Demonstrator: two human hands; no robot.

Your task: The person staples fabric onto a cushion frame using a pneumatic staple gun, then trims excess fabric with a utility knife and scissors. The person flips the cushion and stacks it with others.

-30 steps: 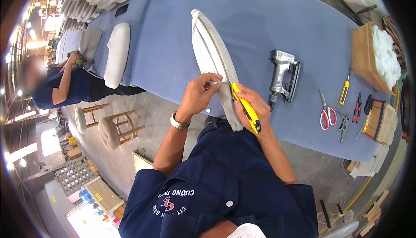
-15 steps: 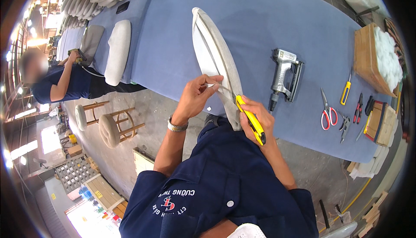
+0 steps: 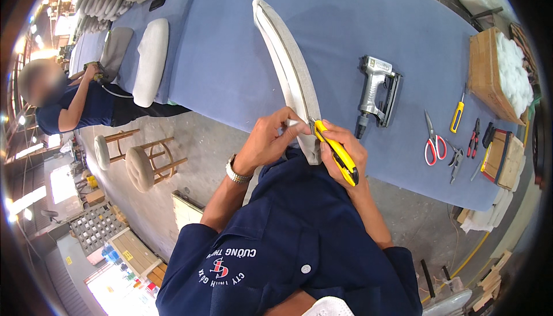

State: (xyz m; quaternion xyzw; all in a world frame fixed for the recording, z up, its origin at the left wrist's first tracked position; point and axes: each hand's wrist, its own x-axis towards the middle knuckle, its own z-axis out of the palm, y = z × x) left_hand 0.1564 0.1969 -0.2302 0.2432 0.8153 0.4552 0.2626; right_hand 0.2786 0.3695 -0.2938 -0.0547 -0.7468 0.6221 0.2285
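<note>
A long curved upholstered panel in grey-white fabric stands on edge on the blue table, its near end against my body. My left hand pinches a loose strip of fabric at the panel's near end. My right hand grips a yellow utility knife, its blade tip touching the panel's edge beside my left fingers.
A pneumatic stapler lies right of the panel, then red-handled scissors, a yellow screwdriver, pliers and a box of white stuffing. Another person works at far left beside padded cushions. Stools stand below.
My right hand has slid the knife slightly up along the panel's edge. My left hand has shifted with it, still pinching the fabric strip.
</note>
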